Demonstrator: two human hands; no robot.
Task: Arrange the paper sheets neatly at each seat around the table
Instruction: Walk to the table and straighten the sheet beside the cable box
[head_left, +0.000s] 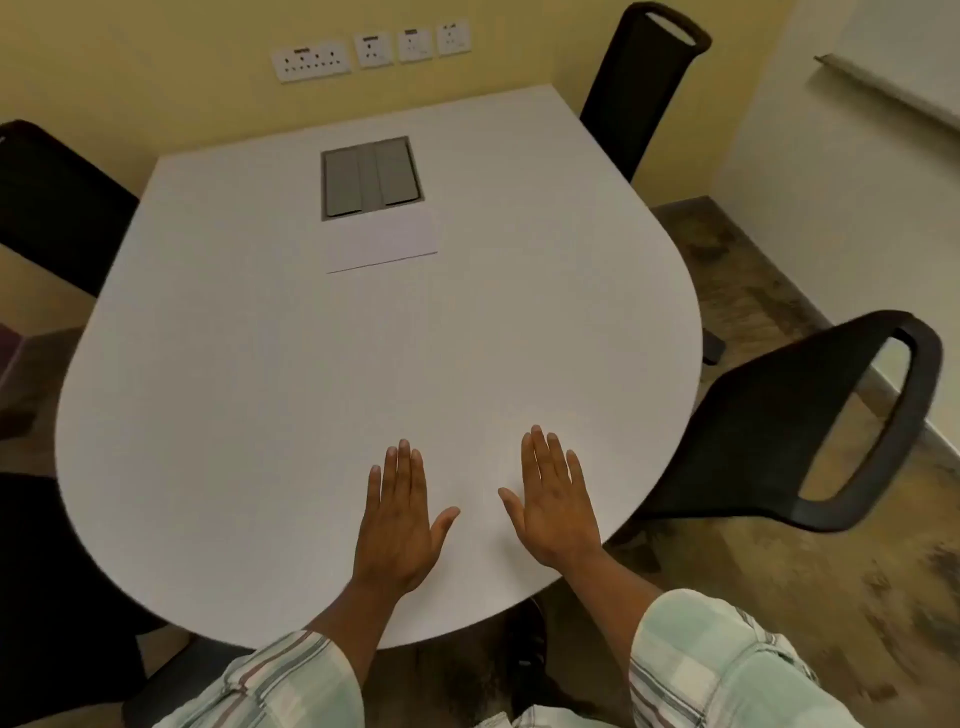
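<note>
A small stack of white paper sheets (382, 241) lies flat in the middle of the white table (260, 364), just in front of the grey cable hatch. My left hand (397, 525) rests palm down near the table's front edge, fingers spread, holding nothing. My right hand (553, 506) lies flat beside it, a short gap between the two thumbs, also empty. Both hands are far from the paper.
A grey cable hatch (370, 177) is set into the table's far half. Black chairs stand at the far right (641, 88), near right (810, 415), far left (57, 202) and near left (47, 597). Wall sockets (371, 52) are behind.
</note>
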